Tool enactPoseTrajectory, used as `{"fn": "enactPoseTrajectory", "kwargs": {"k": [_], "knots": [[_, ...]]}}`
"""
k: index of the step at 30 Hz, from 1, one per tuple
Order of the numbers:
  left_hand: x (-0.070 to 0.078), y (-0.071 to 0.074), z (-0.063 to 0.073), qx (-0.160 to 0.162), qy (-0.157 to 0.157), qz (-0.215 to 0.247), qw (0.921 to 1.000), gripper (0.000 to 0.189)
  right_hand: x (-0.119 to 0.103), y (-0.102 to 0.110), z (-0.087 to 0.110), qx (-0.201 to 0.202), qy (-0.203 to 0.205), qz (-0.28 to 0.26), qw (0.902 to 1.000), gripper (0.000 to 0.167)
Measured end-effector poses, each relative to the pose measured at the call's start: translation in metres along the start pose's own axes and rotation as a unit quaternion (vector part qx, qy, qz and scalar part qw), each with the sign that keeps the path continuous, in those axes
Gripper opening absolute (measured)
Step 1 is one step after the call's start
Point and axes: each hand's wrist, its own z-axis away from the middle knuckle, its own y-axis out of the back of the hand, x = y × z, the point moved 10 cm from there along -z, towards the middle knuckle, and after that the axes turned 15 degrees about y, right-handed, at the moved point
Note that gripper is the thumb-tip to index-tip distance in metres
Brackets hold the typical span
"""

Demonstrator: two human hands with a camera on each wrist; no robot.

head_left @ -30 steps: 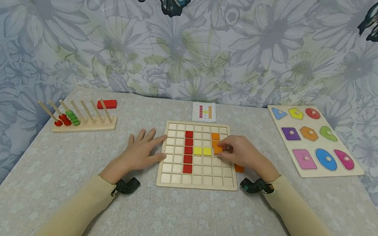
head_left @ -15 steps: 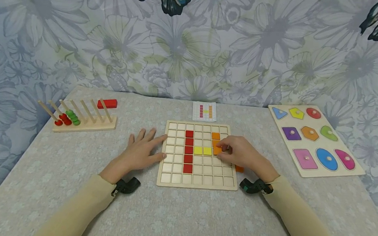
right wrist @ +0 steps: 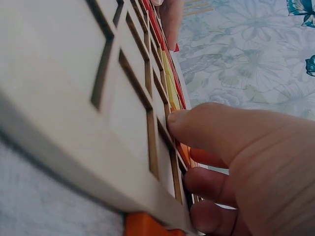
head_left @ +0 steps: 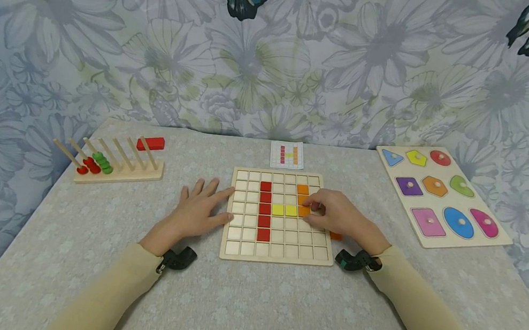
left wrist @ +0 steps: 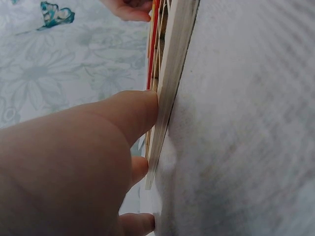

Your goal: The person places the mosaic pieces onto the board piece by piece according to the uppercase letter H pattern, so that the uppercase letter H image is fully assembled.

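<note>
A wooden grid board (head_left: 276, 260) lies on the table between the hands. It carries a column of red tiles (head_left: 264, 221), two yellow tiles (head_left: 277, 209) and a column of orange tiles (head_left: 302, 190). The left hand (head_left: 194, 212) lies with fingers spread; its thumb and a finger touch the board's left edge. Over the right side of the board, the right hand (head_left: 337, 211) has its thumb and curled fingers at the lowest orange tile (head_left: 303, 211), level with the yellow row. This tile sits in its cell, partly covered by the fingertips.
Another orange piece (head_left: 335, 236) lies beside the board's right edge. A pattern card (head_left: 287, 155) is behind the board. At the left stand a peg rack (head_left: 123, 174) with red and green beads and a red block (head_left: 150, 144). A shape puzzle (head_left: 440, 197) lies at the right.
The lowest orange tile has gone from tilted to flat in its cell under the right fingers. The left hand keeps its place at the board's edge.
</note>
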Motion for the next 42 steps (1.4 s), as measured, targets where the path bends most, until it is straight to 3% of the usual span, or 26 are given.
{"fn": "enactPoseTrajectory", "kwargs": {"k": [29, 42], "knots": [[0.001, 0.000, 0.001, -0.004, -0.001, 0.001, 1.0000, 0.068, 0.004, -0.002, 0.001, -0.003, -0.026, -0.015, 0.9996, 0.024], [0.001, 0.000, 0.000, -0.006, 0.002, 0.003, 1.0000, 0.068, 0.004, 0.011, 0.005, 0.012, -0.024, -0.011, 0.9996, 0.025]]}}
